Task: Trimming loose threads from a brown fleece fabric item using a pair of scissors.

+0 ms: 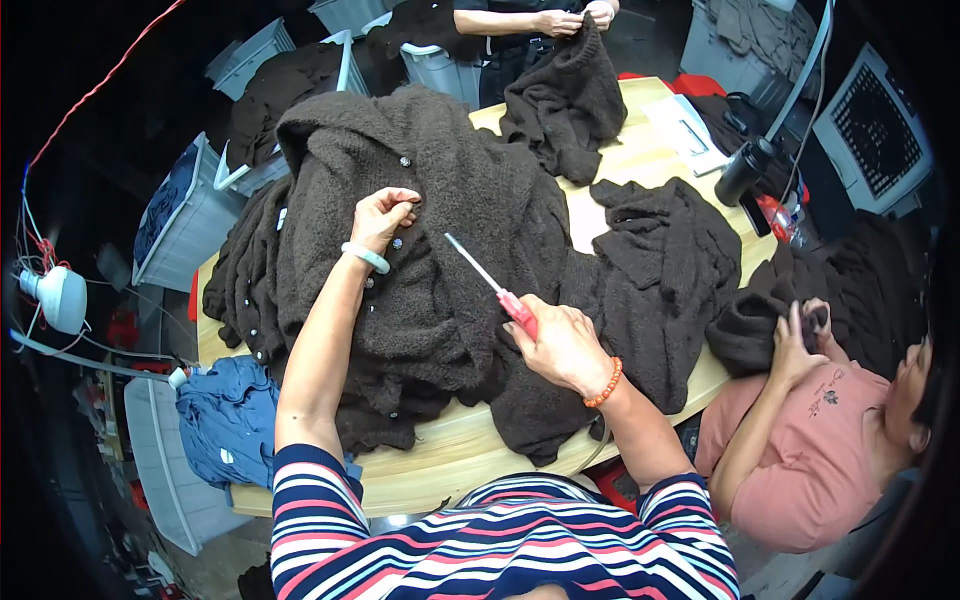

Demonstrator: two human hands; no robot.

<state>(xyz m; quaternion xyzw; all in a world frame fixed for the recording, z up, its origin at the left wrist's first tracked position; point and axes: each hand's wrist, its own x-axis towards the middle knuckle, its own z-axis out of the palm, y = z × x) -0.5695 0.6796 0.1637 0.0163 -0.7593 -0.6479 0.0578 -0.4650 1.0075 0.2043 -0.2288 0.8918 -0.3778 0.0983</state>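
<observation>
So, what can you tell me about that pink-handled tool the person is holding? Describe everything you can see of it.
The pink-handled tool has a reddish-pink, plastic-looking grip and a slim, straight, silvery shaft that looks like metal. The right hand wraps around the grip, hiding its rear. The shaft slants up and leftward over the dark brown knit garment; whether its tip touches the knit is unclear.

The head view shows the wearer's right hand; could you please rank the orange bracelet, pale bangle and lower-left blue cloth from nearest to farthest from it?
From the right hand:
1. Orange bracelet, on its wrist.
2. Pale bangle, up and left.
3. Blue cloth, lower left.
</observation>
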